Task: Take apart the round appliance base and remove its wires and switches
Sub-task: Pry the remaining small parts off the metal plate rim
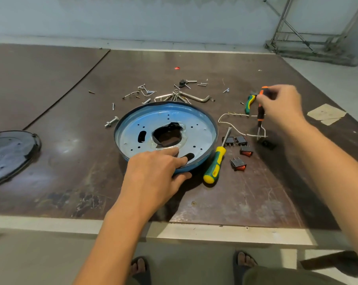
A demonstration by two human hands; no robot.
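The round blue appliance base [132,128] lies open side up in the middle of the table, with a large ragged hole in its centre. My left hand [153,171] grips its near rim, fingers inside and thumb outside. My right hand [280,103] holds orange-and-black pliers [260,112] upright, their jaws down at a white wire [231,125] beside a black switch [267,144]. Three more black switches [238,164] with red rockers lie to the right of the base.
A yellow-green screwdriver [214,165] lies right of the base. Another green-handled tool [249,103] sits by my right hand. Screws, bolts and hex keys [194,97] are scattered behind the base. A black round cover [7,153] lies far left. Paper scraps [326,114] lie far right.
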